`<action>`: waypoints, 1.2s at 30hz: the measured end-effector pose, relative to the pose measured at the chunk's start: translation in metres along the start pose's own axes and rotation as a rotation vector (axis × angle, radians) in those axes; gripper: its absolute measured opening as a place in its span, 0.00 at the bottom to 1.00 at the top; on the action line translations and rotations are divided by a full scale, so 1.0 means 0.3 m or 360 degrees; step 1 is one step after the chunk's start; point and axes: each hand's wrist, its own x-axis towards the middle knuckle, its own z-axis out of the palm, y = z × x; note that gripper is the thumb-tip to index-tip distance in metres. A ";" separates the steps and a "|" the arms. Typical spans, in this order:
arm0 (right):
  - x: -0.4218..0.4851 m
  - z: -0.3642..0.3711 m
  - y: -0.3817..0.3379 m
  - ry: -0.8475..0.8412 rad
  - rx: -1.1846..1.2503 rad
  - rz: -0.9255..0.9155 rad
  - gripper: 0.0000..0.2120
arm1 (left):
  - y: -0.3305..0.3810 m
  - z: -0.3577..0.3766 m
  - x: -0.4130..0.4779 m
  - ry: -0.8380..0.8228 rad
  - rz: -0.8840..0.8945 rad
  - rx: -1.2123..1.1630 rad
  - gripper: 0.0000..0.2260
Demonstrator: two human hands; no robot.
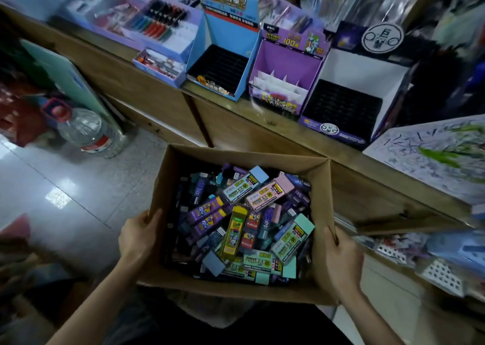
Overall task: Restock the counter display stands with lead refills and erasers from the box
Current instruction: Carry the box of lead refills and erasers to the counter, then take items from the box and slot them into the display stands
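1. Two hands hold the cardboard box (321, 187). My left hand (139, 236) grips its left wall with fingers over the rim, and my right hand (343, 255) clasps the right wall, thumb on the rim.
2. It sits low in front of the counter (236, 103), below the blue stand (223, 64), purple stand (286, 64) and dark stand (341, 106), all of which look unfilled.
3. Sleeved erasers (270, 192) and slim lead refill cases (233, 233) lie heaped loose. I judge the full load weighty and prone to slide, and the walls likely to flex, so I'd support it from below.
4. Single pieces should be light, stiff and slick. I'd pinch them across the long sides.
5. What carries the box is hidden, as are the lower layers. Labels are blurred, and the right edge is smeared.
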 end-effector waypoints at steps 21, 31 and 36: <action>0.152 0.584 0.214 0.0446 0.0013 0.0276 0.15 | -0.018 0.419 0.750 -0.0248 0.0584 0.0071 0.18; 0.162 0.620 0.254 0.0600 -0.0080 0.0233 0.14 | -0.010 0.527 0.778 -0.0216 0.0637 0.0046 0.18; 0.211 0.631 0.263 0.0580 -0.0141 0.0226 0.17 | 0.001 0.566 0.841 -0.0195 0.0729 0.0096 0.18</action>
